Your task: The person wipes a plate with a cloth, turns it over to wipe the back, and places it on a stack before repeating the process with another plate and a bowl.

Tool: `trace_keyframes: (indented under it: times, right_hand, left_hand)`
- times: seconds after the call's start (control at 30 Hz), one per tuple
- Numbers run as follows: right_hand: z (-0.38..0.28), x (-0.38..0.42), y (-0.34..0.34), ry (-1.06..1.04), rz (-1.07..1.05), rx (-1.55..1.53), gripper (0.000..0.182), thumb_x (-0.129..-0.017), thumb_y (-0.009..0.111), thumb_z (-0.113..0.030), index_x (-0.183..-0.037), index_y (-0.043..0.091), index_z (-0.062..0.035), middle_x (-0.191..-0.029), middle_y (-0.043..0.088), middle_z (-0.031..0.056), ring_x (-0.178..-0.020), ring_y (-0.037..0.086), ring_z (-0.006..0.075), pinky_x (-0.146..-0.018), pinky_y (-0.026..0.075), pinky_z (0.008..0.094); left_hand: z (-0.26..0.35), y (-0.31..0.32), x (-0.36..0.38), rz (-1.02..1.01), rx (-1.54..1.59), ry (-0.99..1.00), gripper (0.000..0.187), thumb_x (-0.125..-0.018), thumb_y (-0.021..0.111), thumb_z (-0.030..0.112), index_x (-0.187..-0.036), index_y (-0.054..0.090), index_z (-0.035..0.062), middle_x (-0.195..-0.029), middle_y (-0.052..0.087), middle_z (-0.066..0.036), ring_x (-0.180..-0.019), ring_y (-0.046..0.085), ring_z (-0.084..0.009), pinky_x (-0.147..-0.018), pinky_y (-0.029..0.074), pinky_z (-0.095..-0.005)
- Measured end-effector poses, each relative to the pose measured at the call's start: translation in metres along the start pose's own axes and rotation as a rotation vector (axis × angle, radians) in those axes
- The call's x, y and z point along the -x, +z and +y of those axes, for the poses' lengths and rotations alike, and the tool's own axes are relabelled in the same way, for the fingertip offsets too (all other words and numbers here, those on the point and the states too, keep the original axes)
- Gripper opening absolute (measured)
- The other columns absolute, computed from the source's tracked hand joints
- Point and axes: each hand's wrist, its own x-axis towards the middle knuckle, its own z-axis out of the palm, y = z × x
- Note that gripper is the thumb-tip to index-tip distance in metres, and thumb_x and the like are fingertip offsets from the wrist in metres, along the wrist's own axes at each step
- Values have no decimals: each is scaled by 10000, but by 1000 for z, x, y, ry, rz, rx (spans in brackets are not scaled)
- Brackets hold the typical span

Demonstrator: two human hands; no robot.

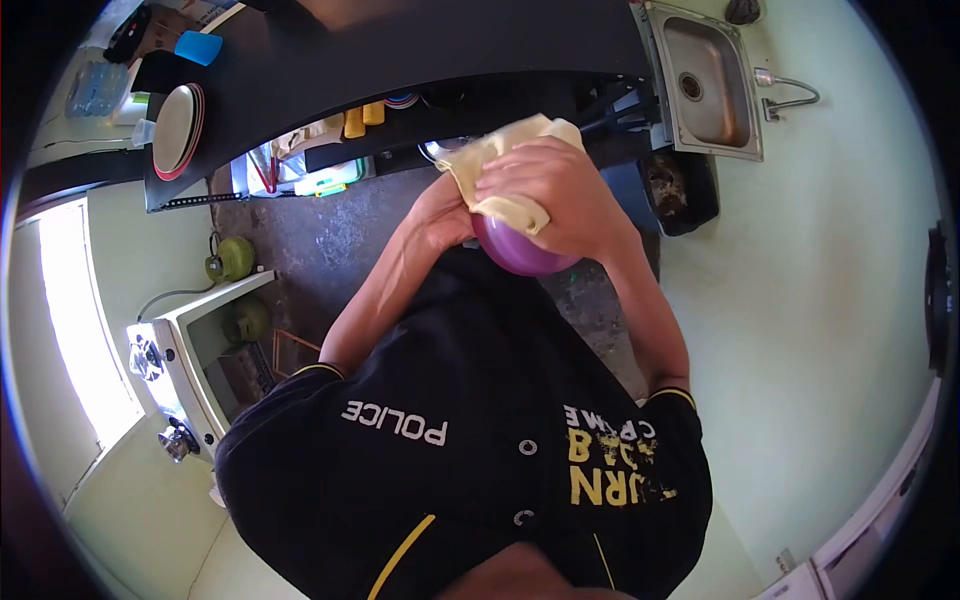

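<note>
A purple bowl [522, 250] is held in front of my chest. At its left side is my left hand [448, 212], wrapped round the bowl, its fingertips hidden by a cream cloth [515, 207]. The cloth lies over the bowl's upper side, with folds sticking out past the top. My right hand [545, 190] presses the cloth against the bowl, fingers curled over it.
Ahead runs a black counter [400, 45] bearing stacked plates [175, 130] and a blue cup [198, 47]. A steel sink [700, 80] stands at the upper right above a black bin [685, 205]. On the left are a stove [160, 375] and a green gas cylinder [235, 258].
</note>
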Motion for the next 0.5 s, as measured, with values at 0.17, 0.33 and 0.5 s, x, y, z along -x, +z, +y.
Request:
trace_keyframes:
  times: [0.17, 0.33, 0.5]
  right_hand:
    - [-32, 10, 4, -92, -276, -258, 156, -787, 766, -214, -909, 776, -118, -920, 748, 76, -958, 695, 355, -919, 515, 478]
    - [-20, 58, -39, 629, -255, -676, 225, -933, 694, -240, -1058, 774, -71, -1033, 772, 110, -976, 741, 302, -946, 572, 448]
    - [-2, 76, -53, 827, 929, -1335, 531, -1086, 538, -405, -1417, 580, 8, -1332, 676, 167, -1220, 672, 317, -1058, 541, 445]
  left_hand:
    - [33, -26, 0, -76, -81, 63, 429, -1159, 428, 320, -1402, 585, 3, -1334, 688, -159, -1220, 681, -288, -1097, 544, -478]
    - [74, 25, 30, 19, -288, 547, 441, -1172, 379, 312, -1433, 563, 8, -1392, 661, -182, -1286, 647, -288, -1124, 517, -454]
    - [59, 63, 33, 273, -491, 782, 556, -1185, 263, 397, -1486, 518, 5, -1448, 635, -199, -1323, 628, -305, -1121, 504, -452]
